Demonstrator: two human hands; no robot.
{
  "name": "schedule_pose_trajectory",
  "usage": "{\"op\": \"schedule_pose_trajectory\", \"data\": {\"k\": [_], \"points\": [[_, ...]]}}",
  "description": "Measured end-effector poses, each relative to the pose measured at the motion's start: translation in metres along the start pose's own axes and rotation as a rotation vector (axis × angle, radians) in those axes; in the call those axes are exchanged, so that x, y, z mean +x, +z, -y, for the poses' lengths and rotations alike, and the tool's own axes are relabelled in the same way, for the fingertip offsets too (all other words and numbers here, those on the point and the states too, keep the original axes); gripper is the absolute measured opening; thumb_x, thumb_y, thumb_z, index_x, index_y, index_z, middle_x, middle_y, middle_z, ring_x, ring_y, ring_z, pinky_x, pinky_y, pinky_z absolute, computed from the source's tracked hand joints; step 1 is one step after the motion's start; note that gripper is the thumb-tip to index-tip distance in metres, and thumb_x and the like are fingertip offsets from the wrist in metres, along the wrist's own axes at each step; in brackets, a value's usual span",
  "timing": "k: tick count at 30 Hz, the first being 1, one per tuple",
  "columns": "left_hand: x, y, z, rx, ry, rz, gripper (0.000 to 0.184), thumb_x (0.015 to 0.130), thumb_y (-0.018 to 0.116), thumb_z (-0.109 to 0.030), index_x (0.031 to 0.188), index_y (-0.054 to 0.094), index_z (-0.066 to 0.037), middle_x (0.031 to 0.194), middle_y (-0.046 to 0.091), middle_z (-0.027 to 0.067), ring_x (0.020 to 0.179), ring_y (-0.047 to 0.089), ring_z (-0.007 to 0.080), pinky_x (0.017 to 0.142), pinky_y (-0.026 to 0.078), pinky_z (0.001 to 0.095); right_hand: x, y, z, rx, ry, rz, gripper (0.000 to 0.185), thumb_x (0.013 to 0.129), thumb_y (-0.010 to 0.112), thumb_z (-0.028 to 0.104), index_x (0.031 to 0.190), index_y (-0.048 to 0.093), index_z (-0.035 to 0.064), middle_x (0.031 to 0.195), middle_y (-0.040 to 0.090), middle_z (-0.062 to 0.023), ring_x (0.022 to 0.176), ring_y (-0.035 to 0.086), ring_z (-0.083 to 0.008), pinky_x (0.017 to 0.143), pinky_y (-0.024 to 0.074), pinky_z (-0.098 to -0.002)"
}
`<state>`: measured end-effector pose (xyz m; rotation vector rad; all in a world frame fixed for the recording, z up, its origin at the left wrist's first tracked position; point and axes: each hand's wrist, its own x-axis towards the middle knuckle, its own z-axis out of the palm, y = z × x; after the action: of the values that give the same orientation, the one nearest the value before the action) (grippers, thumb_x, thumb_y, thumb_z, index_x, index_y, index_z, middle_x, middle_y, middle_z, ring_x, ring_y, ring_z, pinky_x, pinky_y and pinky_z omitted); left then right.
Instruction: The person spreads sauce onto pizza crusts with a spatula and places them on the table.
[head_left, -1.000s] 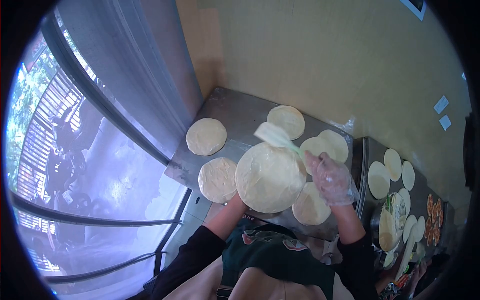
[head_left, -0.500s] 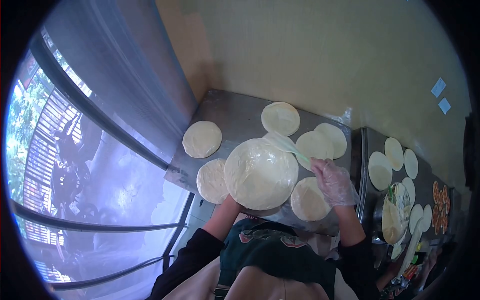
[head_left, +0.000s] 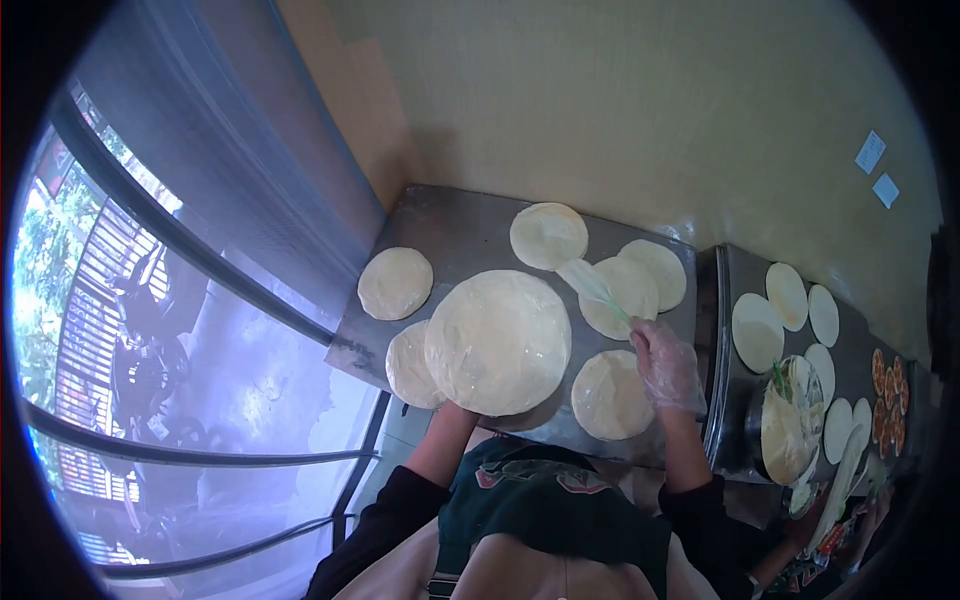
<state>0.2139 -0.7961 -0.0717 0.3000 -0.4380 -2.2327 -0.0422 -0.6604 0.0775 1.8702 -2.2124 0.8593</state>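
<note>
A large coated round of dough [head_left: 498, 342] is held up over the metal table [head_left: 450, 225]. Beneath it is my left hand [head_left: 466, 412], mostly hidden by the dough, with its fingers out of sight. My right hand [head_left: 664, 366], in a clear plastic glove, grips a spatula [head_left: 592, 284] with a green handle and a whitish, smeared blade. The blade is just right of the held dough, over the dough rounds behind it. Several rounds lie about, among them one at the left [head_left: 395, 284] and one near my right wrist [head_left: 611, 395].
On a second metal surface [head_left: 740, 265] at the right lie more pale rounds [head_left: 786, 296] and several red-topped pieces [head_left: 888, 400]. A pot [head_left: 754, 428] with creamy contents stands there. Another person's arm [head_left: 785, 560] shows at the lower right. Glass doors line the left.
The spatula has come off the held dough and moved to its right. The held dough has shifted left, covering more of the round at its left.
</note>
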Motion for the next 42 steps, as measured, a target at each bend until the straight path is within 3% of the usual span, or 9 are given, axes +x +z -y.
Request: {"op": "schedule_pose_trajectory", "data": {"k": [5, 8, 14, 26, 28, 31, 38, 40, 42], "points": [[-0.005, -0.015, -0.001, -0.008, 0.086, -0.061, 0.064, 0.101, 0.038, -0.052, 0.151, 0.032, -0.012, 0.151, 0.042, 0.0125, 0.135, 0.046, 0.0305, 0.11, 0.042, 0.0502, -0.042, 0.0, 0.019, 0.269, -0.015, -0.123, 0.026, 0.089, 0.067, 0.013, 0.116, 0.067, 0.0127, 0.08, 0.06, -0.0148, 0.067, 0.065, -0.0322, 0.061, 0.0511, -0.0441], [-0.012, -0.024, 0.003, -0.007, 0.127, -0.093, 0.065, 0.101, 0.038, -0.053, 0.151, 0.032, -0.012, 0.15, 0.042, 0.0127, 0.135, 0.046, 0.0309, 0.11, 0.041, 0.0509, -0.061, 0.014, 0.019, 0.208, -0.105, 0.031, 0.026, 0.09, 0.067, 0.01, 0.116, 0.067, 0.0105, 0.084, 0.063, -0.0156, 0.072, 0.065, -0.0335, 0.063, 0.0515, -0.0429], [-0.025, -0.038, 0.014, -0.007, 0.207, -0.164, 0.066, 0.1, 0.038, -0.054, 0.151, 0.032, -0.012, 0.15, 0.043, 0.0131, 0.135, 0.046, 0.0317, 0.11, 0.041, 0.0523, -0.039, 0.048, -0.001, 0.425, 0.01, -0.135, 0.025, 0.09, 0.068, 0.009, 0.114, 0.068, 0.011, 0.081, 0.06, -0.0123, 0.07, 0.064, -0.0317, 0.06, 0.0503, -0.0404], [0.013, -0.076, -0.011, -0.048, 0.432, -0.259, 0.069, 0.099, 0.037, -0.058, 0.15, 0.033, -0.011, 0.15, 0.043, 0.0138, 0.134, 0.046, 0.0332, 0.11, 0.04, 0.0549, -0.034, 0.057, -0.024, 0.388, 0.109, -0.001, 0.022, 0.093, 0.064, 0.014, 0.114, 0.066, 0.01, 0.104, 0.068, -0.0155, 0.09, 0.068, -0.0352, 0.079, 0.0541, -0.0396], [0.049, -0.073, -0.029, -0.066, 0.449, -0.262, 0.07, 0.099, 0.037, -0.058, 0.15, 0.033, -0.011, 0.15, 0.044, 0.0139, 0.134, 0.046, 0.0335, 0.11, 0.04, 0.0554, -0.039, 0.059, -0.031, 0.459, 0.264, 0.044, 0.021, 0.094, 0.063, 0.012, 0.113, 0.067, 0.0049, 0.095, 0.07, -0.0127, 0.085, 0.069, -0.0212, 0.08, 0.0537, -0.0333], [0.103, -0.077, -0.064, -0.111, 0.466, -0.253, 0.07, 0.099, 0.037, -0.059, 0.15, 0.033, -0.011, 0.149, 0.044, 0.0141, 0.134, 0.046, 0.0339, 0.11, 0.04, 0.0561, -0.046, 0.059, -0.037, 0.456, 0.375, 0.075, 0.02, 0.095, 0.062, 0.008, 0.113, 0.067, 0.0029, 0.094, 0.069, -0.0081, 0.086, 0.066, -0.0143, 0.081, 0.0521, -0.0302], [0.209, -0.09, -0.112, -0.202, 0.453, -0.269, 0.072, 0.098, 0.037, -0.061, 0.15, 0.034, -0.011, 0.149, 0.044, 0.0144, 0.134, 0.046, 0.0347, 0.11, 0.039, 0.0574, -0.046, 0.074, -0.037, 0.661, 0.543, -0.007, 0.022, 0.091, 0.063, 0.002, 0.113, 0.068, 0.0022, 0.101, 0.07, -0.0066, 0.088, 0.062, -0.0109, 0.081, 0.0505, -0.0273], [0.221, -0.087, -0.126, -0.286, 0.434, -0.169, 0.08, 0.096, 0.032, -0.068, 0.152, 0.029, -0.01, 0.155, 0.035, 0.0148, 0.141, 0.037, 0.036, 0.113, 0.03, 0.0618, -0.042, 0.08, -0.037, 0.639, 0.463, -0.048, 0.022, 0.092, 0.062, 0.0, 0.112, 0.068, 0.0034, 0.094, 0.066, -0.0018, 0.072, 0.051, -0.0047, 0.067, 0.0451, -0.0204], [0.218, -0.089, -0.118, -0.47, 0.335, -0.288, 0.086, 0.093, 0.029, -0.072, 0.155, 0.023, -0.012, 0.159, 0.027, 0.0131, 0.145, 0.027, 0.035, 0.116, 0.021, 0.0601, -0.038, 0.082, -0.036, 0.602, 0.49, -0.038, 0.021, 0.092, 0.062, 0.0, 0.112, 0.068, 0.0029, 0.093, 0.065, -0.0012, 0.072, 0.051, -0.0047, 0.067, 0.0449, -0.0203]]}}
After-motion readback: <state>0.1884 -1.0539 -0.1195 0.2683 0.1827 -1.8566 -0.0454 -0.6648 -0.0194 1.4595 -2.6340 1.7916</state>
